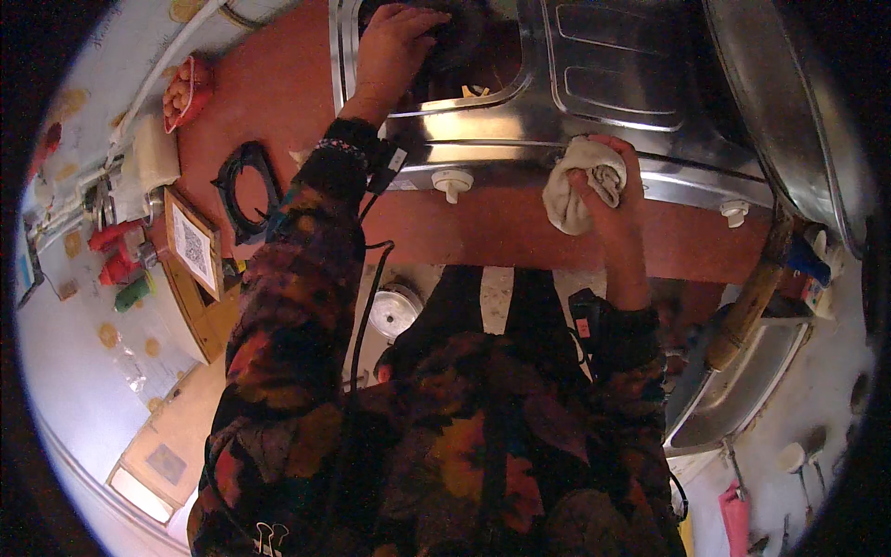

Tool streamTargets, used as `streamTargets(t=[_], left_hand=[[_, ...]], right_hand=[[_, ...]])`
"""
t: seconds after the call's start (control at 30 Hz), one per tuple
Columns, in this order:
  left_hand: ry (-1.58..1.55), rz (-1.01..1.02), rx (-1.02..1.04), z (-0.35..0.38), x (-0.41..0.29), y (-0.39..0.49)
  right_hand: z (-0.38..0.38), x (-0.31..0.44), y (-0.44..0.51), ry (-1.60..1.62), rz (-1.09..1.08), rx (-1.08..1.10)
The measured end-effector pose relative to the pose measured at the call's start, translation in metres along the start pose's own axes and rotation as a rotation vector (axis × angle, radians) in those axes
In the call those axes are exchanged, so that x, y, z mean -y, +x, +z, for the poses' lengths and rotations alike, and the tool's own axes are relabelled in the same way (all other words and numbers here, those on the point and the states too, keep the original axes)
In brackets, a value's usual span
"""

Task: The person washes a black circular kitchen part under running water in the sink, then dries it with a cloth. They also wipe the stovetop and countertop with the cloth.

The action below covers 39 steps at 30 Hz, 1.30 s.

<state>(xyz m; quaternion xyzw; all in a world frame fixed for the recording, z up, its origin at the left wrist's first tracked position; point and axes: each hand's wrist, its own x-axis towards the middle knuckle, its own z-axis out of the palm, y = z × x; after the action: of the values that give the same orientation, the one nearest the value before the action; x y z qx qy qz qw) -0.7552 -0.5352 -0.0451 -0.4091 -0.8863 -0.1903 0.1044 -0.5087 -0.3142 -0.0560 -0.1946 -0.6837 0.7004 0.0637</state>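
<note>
My left hand (pixel 397 56) reaches over the dark burner well (pixel 480 42) of a stainless steel gas stove (pixel 477 125). Its fingers stretch to the right, and whether they hold anything is too dark to tell. A small yellowish burner part (pixel 475 91) shows near the well's front rim. Bunched in my right hand (pixel 618 188) is an off-white cloth (pixel 572 198), held against or just above the stove's front edge. White control knobs (pixel 452 182) sit along that front, one left of the cloth and another far to its right.
A black pan support (pixel 243 188) lies on the red counter (pixel 278 90), near a red basket of eggs (pixel 182 97). A framed printed code (pixel 191 244) stands at left. At right, a large pan with a wooden handle (pixel 748 313) overhangs near a metal sink (pixel 748 386).
</note>
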Motion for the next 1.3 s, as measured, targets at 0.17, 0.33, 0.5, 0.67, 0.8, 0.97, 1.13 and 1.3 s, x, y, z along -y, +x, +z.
streamTargets(t=[0.17,0.33,0.5,0.67,0.8,0.97,1.13,1.3], left_hand=[[0.061,-0.037,-0.006,-0.004,0.001,0.000],[0.028,-0.058,-0.041,0.004,0.006,-0.005],[0.109,-0.074,-0.007,0.010,0.012,-0.005],[0.028,-0.080,-0.086,0.007,0.004,-0.004],[-0.010,-0.111,-0.079,0.001,0.002,-0.007],[0.004,-0.151,-0.066,0.005,0.001,-0.008],[0.010,-0.167,-0.050,-0.002,-0.003,-0.007],[-0.230,-0.464,-0.287,-0.042,-0.019,-0.034]], right_hand=[[-0.001,-0.001,0.001,-0.004,0.029,-0.027],[-0.002,0.001,-0.002,-0.032,0.020,-0.015],[-0.002,-0.003,-0.002,-0.034,0.006,-0.022],[-0.001,-0.008,0.001,-0.068,-0.061,-0.033],[-0.002,-0.010,0.000,-0.074,-0.052,0.002],[-0.005,-0.013,0.002,-0.057,-0.113,0.013],[-0.005,-0.014,-0.001,0.111,-0.021,-0.042],[-0.014,0.001,-0.017,0.394,0.151,-0.085]])
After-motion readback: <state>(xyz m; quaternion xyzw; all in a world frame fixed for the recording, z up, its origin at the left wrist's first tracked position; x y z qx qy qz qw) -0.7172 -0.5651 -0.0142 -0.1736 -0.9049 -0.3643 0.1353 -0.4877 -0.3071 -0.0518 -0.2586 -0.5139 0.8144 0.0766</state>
